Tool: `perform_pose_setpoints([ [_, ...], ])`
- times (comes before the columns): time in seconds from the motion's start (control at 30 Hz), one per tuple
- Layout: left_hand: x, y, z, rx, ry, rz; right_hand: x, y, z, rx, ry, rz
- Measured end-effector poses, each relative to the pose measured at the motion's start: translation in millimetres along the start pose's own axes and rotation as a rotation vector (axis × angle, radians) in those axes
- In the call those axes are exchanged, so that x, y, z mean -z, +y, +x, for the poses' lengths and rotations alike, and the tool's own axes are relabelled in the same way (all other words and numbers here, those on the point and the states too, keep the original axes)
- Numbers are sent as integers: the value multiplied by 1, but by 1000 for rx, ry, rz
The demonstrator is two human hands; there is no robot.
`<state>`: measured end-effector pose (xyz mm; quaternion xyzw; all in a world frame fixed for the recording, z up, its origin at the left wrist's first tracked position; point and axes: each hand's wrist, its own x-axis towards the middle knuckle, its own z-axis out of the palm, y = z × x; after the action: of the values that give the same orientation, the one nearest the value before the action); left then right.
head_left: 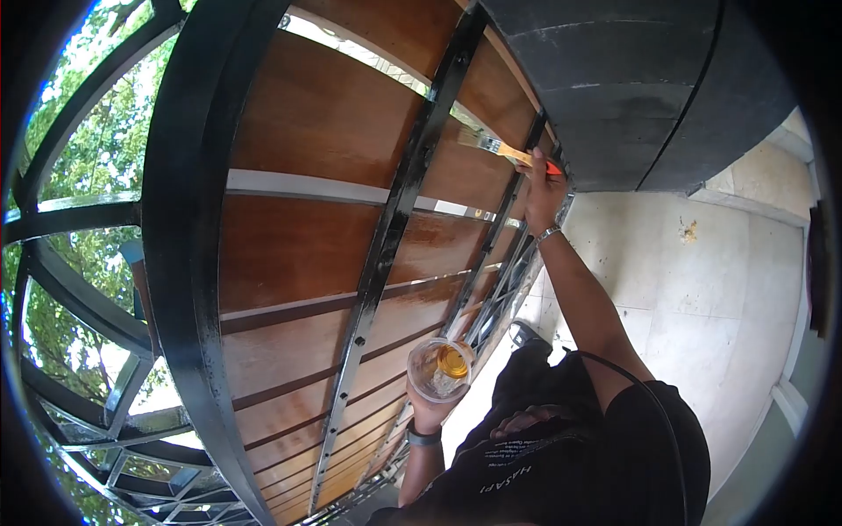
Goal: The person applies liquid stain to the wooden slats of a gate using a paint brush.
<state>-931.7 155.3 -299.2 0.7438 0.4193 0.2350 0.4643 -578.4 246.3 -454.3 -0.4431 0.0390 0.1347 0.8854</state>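
My right hand (542,188) is closed round the handle of a paintbrush (509,152) with a wooden, red-tipped handle. The brush's bristles point left, at a brown wooden slat (465,167) in the upper middle; whether they touch it is hard to tell. Lower down, my left hand (431,408) holds a clear plastic cup (441,370) with amber liquid in it, in front of the lower slats. Some slats look glossy and darker, others paler and duller. Black metal bars (405,188) run across the slats.
A thick black metal frame (189,210) borders the slats on the left, with curved metal grillwork (83,219) and green trees beyond. Dark panels (614,88) stand at the upper right. Pale floor tiles (667,289) lie at the right, with a shoe (526,335) near the slats.
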Motion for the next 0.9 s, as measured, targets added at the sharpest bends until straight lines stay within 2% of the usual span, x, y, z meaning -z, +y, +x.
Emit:
perform_pose_setpoints([
  [0.17, 4, -13, -10, 80, -32, 16, 42, 57, 11, -38, 140, -107],
  [0.37, -1, -18, -17, 104, 9, -29, 82, 113, 25, 16, 175, -280],
  [0.5, -5, -26, -16, 88, 27, -47, 97, 123, 29, 29, 184, -437],
  [0.57, -3, -27, -16, 115, -54, 7, 106, 127, 35, 89, 208, -640],
  [0.7, -3, -35, -17, 113, -65, -35, 109, 126, 41, 191, 264, -581],
  [0.77, -3, -33, -17, 104, -64, 8, 96, 109, 29, 110, 194, -597],
  [0.87, -3, -39, -18, 107, -61, -55, 91, 108, 8, 150, 115, -646],
  [0.9, -3, -38, -17, 104, -64, -57, 86, 107, 2, 66, 111, -516],
])
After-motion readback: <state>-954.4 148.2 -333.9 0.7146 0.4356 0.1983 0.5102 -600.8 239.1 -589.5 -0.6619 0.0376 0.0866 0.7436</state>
